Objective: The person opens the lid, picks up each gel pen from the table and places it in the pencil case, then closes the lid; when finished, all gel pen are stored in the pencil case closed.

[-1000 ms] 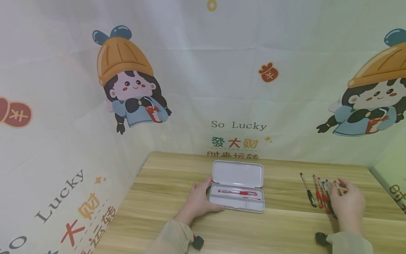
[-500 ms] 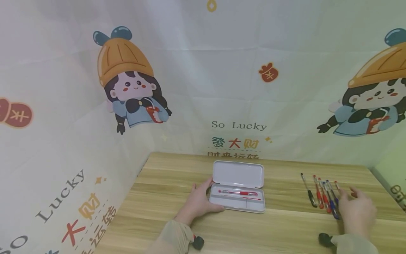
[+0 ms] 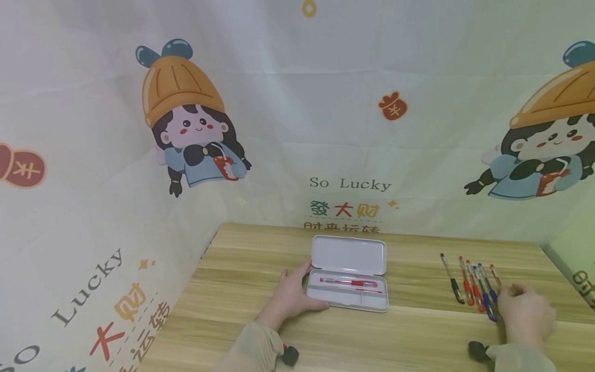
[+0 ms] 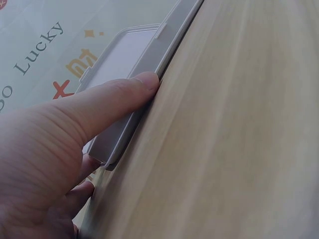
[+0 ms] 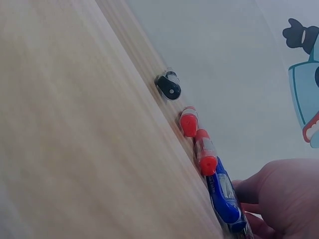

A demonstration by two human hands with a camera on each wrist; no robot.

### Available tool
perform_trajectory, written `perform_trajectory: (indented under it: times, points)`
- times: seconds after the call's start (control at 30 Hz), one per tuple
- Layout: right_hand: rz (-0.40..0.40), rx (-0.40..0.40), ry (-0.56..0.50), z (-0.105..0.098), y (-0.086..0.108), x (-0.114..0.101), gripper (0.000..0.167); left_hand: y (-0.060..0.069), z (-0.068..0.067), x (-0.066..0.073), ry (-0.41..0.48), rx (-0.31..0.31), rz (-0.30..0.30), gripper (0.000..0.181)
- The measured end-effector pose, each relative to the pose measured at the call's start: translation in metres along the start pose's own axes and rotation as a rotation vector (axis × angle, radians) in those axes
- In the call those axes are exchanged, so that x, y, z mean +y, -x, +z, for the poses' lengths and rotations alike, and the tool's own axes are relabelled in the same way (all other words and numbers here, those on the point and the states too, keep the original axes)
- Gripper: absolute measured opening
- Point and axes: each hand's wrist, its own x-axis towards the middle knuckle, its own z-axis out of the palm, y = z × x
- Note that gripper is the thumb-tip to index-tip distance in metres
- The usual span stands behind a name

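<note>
One pencil case (image 3: 337,298) lies open on the table (image 3: 400,341), just below and right of the middle of the head view. It is pale grey and smooth, its lid tipped back toward the top of the frame, its tray split by thin dividers. Inside lies one red pen (image 3: 358,282), with a thin red piece (image 3: 369,291) below it, too small to identify. The left hand (image 3: 293,294) grips the case's left end, thumb along the near edge. At lower right lie six pens side by side: one black pen (image 3: 455,288), two red pens (image 3: 469,296), two blue pens (image 3: 489,311) and one red-capped pen (image 3: 495,274). The right hand (image 3: 527,312) covers this last pen's lower end, fingers bent; whether they pinch it, I cannot tell.
</note>
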Motion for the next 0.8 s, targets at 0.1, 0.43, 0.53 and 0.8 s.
perform_trajectory:
  times: [0.1,0.43,0.53,0.8]
  points:
    - [0.009,-0.019,0.021,-0.0004,-0.0001,0.0010,0.057,0.0001,0.0001,0.0002,-0.003,-0.003,-0.001,0.127]
    - [0.013,-0.029,0.034,-0.0014,0.0005,0.0022,0.046,0.0000,-0.0005,0.0003,-0.003,-0.005,-0.006,0.128]
    - [0.013,-0.023,0.030,-0.0025,0.0015,0.0006,0.046,0.0002,-0.0005,0.0002,-0.001,-0.003,-0.003,0.128]
    - [-0.033,0.028,0.030,-0.0046,0.0019,-0.0055,0.044,0.0003,-0.0007,0.0011,0.003,0.002,0.004,0.128]
